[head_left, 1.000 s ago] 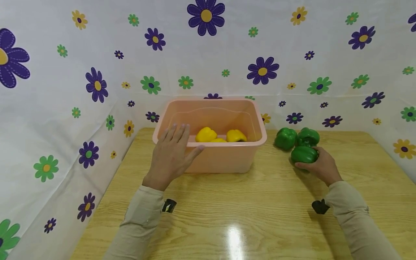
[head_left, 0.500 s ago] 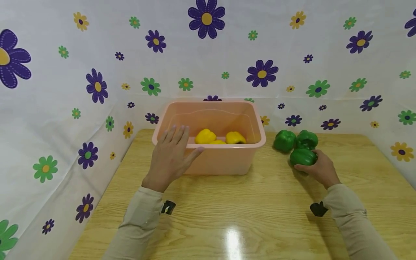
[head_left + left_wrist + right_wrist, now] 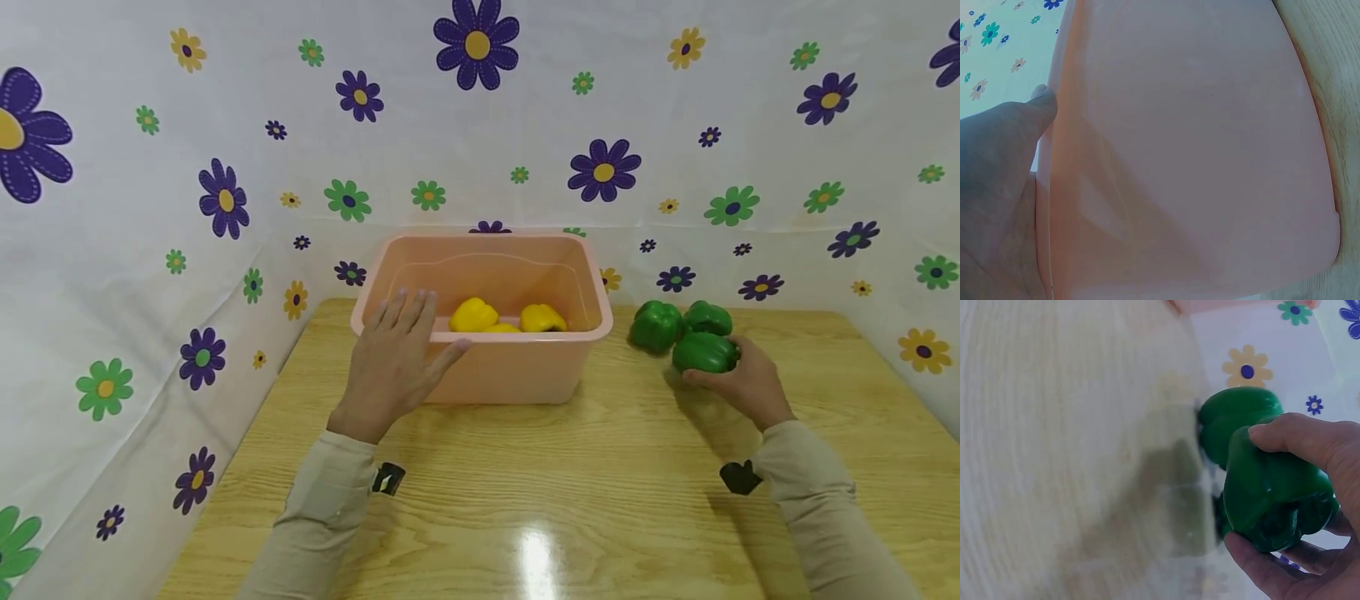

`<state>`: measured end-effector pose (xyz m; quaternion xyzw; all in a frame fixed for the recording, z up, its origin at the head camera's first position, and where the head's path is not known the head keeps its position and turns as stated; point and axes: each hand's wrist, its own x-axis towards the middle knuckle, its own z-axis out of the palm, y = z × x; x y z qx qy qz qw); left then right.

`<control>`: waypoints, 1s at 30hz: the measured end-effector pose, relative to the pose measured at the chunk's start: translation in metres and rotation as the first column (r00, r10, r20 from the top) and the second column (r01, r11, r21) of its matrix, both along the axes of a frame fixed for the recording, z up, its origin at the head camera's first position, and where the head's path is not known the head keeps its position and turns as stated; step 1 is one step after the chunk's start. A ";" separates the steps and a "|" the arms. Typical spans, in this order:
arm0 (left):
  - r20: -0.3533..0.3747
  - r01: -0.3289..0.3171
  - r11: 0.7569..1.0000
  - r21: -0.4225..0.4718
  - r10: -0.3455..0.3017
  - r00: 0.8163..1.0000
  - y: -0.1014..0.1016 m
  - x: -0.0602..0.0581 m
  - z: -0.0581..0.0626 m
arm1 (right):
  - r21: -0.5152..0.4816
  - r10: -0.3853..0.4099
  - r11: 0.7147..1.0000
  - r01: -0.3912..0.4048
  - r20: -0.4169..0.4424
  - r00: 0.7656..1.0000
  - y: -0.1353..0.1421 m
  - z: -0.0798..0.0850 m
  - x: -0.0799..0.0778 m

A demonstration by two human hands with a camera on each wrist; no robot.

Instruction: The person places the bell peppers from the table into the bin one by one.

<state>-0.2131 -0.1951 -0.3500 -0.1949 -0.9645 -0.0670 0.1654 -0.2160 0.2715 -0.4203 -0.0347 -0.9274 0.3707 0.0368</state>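
My right hand (image 3: 753,383) grips a green bell pepper (image 3: 705,353) between thumb and fingers. In the right wrist view this bell pepper (image 3: 1272,494) shows its hollowed end and looks raised a little off the table. Close behind it sit two more green bell peppers, one at the left (image 3: 656,326) and one at the right (image 3: 708,318), partly covered. My left hand (image 3: 390,367) rests on the near rim of a pink plastic bin (image 3: 517,367), fingers straight. Yellow bell peppers (image 3: 474,316) lie inside the bin; its front wall hides part of them.
The wooden table (image 3: 480,475) reaches toward me from the bin and the green peppers. White cloth (image 3: 517,117) printed with flowers stands behind and at both sides. A dark wrist camera (image 3: 741,477) juts from beside the right sleeve.
My right hand has lifted the green bell pepper slightly, up and a bit to the right. The left hand stays on the bin's rim. The head view tilted slightly.
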 end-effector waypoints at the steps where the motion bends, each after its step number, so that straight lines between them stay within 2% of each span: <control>1: 0.000 -0.001 1.000 0.000 0.001 1.000 0.000 0.000 0.000 | -0.009 -0.001 1.000 0.001 -0.010 1.000 0.000 0.002 0.000; 13: 0.015 -0.002 1.000 -0.003 0.002 1.000 0.001 0.000 0.001 | -0.067 -0.003 0.998 -0.001 -0.058 0.998 -0.018 0.028 -0.001; 30: 0.004 -0.008 1.000 -0.004 0.008 1.000 0.000 0.000 -0.001 | -0.078 0.025 0.996 -0.040 -0.192 0.981 -0.050 0.081 -0.005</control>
